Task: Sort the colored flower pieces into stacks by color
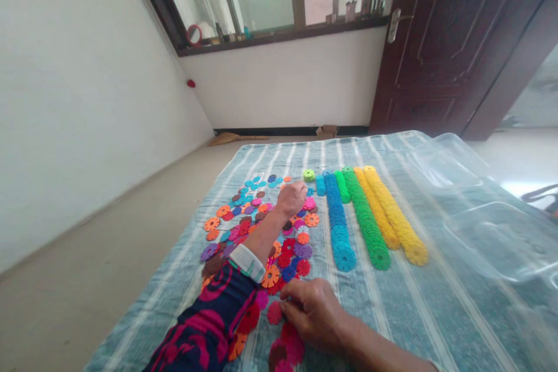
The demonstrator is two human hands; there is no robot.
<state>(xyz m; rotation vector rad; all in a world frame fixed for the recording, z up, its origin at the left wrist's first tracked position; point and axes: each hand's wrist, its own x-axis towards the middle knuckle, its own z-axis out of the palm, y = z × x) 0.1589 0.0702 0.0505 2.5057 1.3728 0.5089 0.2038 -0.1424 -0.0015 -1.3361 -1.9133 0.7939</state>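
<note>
A loose pile of flat plastic snowflake discs (244,226) in red, orange, purple, blue and pink lies on a striped blue-green cloth (436,302). My left hand (291,197), on a patterned sleeve, reaches into the far side of the pile with its fingers curled closed; what they hold is hidden. My right hand (311,309) rests near me on pink and red discs (274,313), fingers pinched together. To the right lie sorted rows of discs: a blue row (337,226), a green row (366,221) and two yellow rows (394,218). A single light green disc (308,175) sits beyond my left hand.
A clear plastic box and its lid (479,215) lie on the cloth's right side. Beyond the cloth are a bare floor (87,256), a white wall, a window sill with small items (279,32) and a dark wooden door (453,40).
</note>
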